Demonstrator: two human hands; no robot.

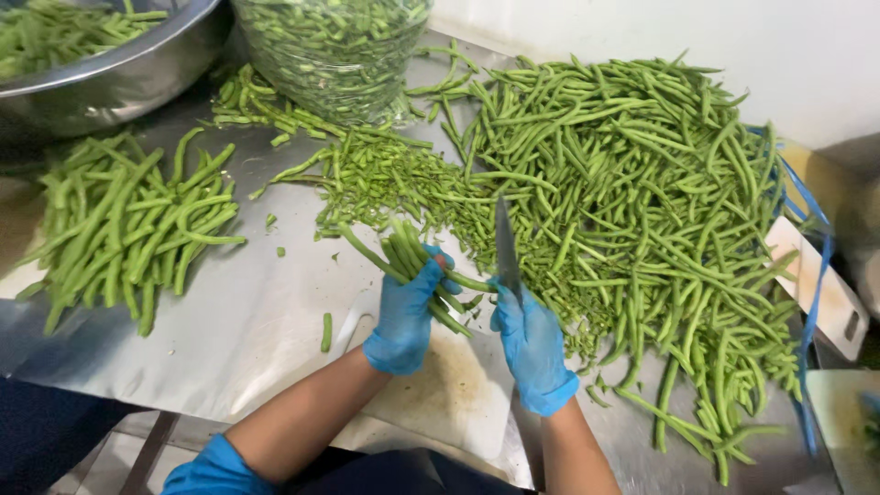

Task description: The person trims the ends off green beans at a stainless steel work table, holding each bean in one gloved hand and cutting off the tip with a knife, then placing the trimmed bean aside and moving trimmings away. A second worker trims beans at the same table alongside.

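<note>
Far left, a metal bowl (110, 64) of beans sits at the table (229, 339) edge, with a trimmed bean pile (128, 229) below it and bare steel beside that. The left hand (408, 316), blue-gloved, is wrapped tight round a bundle of beans (403, 257) over the white cutting board (449, 385). The right hand (532, 344) is closed on a knife (505, 247), blade against the bundle. A clear bag (335, 50) sits behind. Right side is crowded: a huge heap of beans (642, 211) runs nearly to the wall (687, 37).
</note>
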